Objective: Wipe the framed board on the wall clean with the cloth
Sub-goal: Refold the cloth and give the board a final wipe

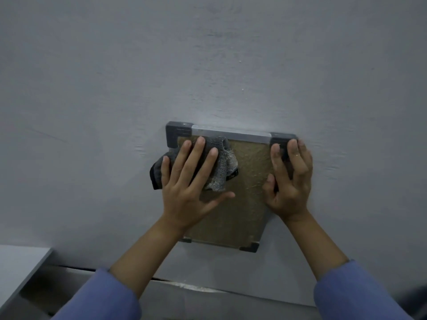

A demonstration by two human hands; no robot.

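Note:
A small framed board [245, 181] with a brown cork-like face, a silver top rail and dark grey corner caps hangs on the pale wall. A crumpled grey cloth [223, 167] lies against its upper left part, spilling over the left frame edge. My left hand [191, 179] presses flat on the cloth with straight, spread fingers. My right hand [288, 179] grips the board's right edge near the top right corner, fingers curled over the frame and thumb on the board's face. The left frame edge is hidden behind my left hand and cloth.
The grey-white wall [208, 65] fills most of the view. A white surface [20, 264] sits at the lower left, and a grey ledge or floor strip [196, 294] runs along the bottom between my blue sleeves.

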